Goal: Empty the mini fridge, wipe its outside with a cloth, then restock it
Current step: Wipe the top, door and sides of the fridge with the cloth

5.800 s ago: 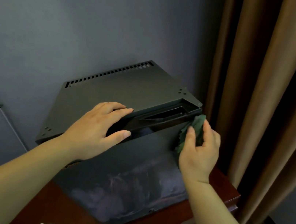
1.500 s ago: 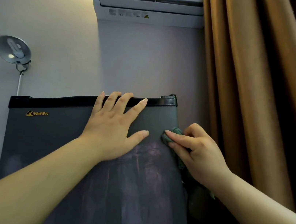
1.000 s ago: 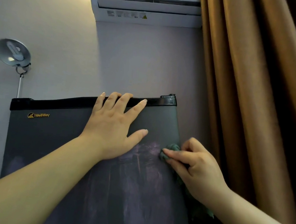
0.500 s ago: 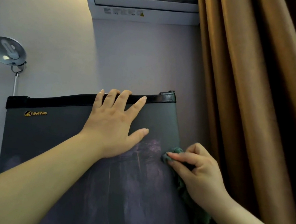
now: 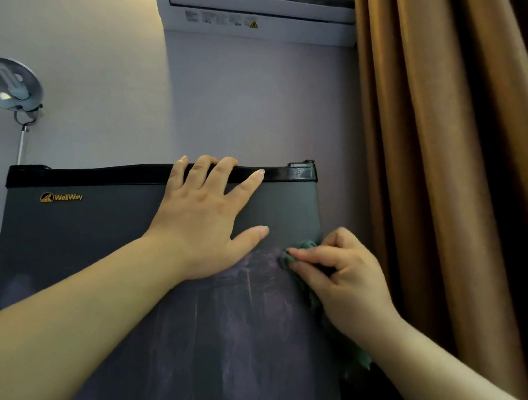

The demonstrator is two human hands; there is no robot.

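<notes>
Fridge (image 5: 95,243) wiping continues: right hand (image 5: 346,280), pinching cloth (image 5: 307,244), has slid back up centre-right; left hand (image 5: 208,219) pressed flat, fingers straight.

An air conditioner (image 5: 260,11) hangs on the wall (image 5: 236,99), a lamp (image 5: 7,86) at left, brown curtains (image 5: 450,159) at right.

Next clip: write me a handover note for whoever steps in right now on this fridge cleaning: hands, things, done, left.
Left hand: open, flat on the mini fridge door, fingers over its top edge.
Right hand: grips the green cloth against the door's right edge.
Door looks shut and the inside is hidden, so emptying cannot be confirmed.
Done: wiping of the front is under way.
Left: finish wiping the outside, then restock.
</notes>
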